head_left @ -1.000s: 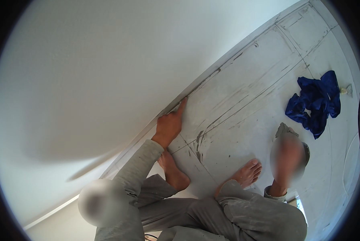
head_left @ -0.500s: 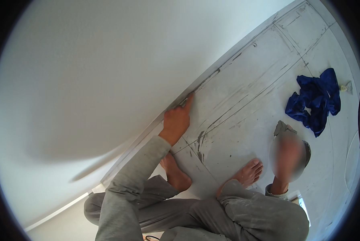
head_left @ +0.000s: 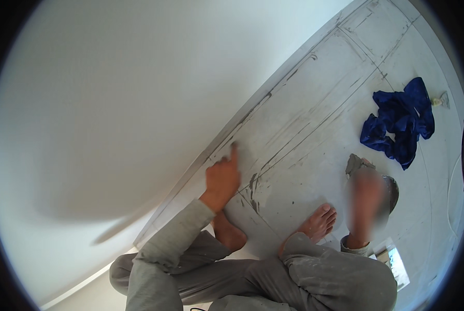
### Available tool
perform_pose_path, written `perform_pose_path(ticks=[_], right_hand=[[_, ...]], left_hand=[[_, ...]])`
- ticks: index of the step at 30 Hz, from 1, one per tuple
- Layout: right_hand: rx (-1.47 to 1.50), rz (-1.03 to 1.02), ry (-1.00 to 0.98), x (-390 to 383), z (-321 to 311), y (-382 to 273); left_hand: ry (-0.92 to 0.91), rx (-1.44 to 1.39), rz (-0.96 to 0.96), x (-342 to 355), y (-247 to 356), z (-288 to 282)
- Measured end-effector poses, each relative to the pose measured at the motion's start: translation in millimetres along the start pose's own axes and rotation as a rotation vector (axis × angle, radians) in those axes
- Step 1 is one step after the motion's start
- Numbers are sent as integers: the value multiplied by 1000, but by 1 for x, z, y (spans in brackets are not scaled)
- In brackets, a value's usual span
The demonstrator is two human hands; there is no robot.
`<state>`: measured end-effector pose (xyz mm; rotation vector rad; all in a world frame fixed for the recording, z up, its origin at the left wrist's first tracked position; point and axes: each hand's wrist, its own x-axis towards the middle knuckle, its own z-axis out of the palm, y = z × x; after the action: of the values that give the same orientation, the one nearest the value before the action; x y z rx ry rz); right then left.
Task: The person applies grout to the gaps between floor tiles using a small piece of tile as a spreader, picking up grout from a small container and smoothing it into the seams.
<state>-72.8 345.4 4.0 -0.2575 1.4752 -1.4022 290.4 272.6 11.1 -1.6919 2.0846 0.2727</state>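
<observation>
My left hand [head_left: 222,181] hovers or rests over the floor beside the wall's skirting [head_left: 211,147]; contact cannot be made out. Its index finger points away from me, its tip darkened with grey, while the other fingers curl in. Nothing shows in that hand. Along the foot of the skirting runs a joint smeared with dark grey paste [head_left: 265,98]. On the right, my right hand [head_left: 365,199] is blurred over, so its fingers are hidden. A lump of grey paste [head_left: 357,164] and a dark rounded edge [head_left: 392,192] show around it; what they belong to is unclear.
Light floor tiles [head_left: 315,109] carry grey streaks and joint lines. A crumpled blue cloth [head_left: 397,124] lies far right, with a small scraper-like tool [head_left: 442,100] behind it. My bare feet [head_left: 319,222] are on the tiles. A pale wall [head_left: 118,103] rises at left.
My left hand has drawn back from the skirting joint toward me, its finger still extended. The scene has shifted slightly left in view. The right hand stays by the grey lump.
</observation>
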Motion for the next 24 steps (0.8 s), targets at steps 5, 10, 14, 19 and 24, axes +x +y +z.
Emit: perform_pose_path(ticks=[5,10,14,19,24], right_hand=[[-9,2,-6,-1,5,-3],[-21,16,-6,-1,-2,1],[-22,13,10,-2,0,0],[-70,1,12,2,-2,3],[-50,1,-24,-1,12,-2]], left_hand=[[88,1,47,88,38,-23],[36,54,35,52,-2,3],[-132,80,-62,-7,-39,14],[-34,-26,14,19,-6,-7],[14,-199,103,123,60,-46]])
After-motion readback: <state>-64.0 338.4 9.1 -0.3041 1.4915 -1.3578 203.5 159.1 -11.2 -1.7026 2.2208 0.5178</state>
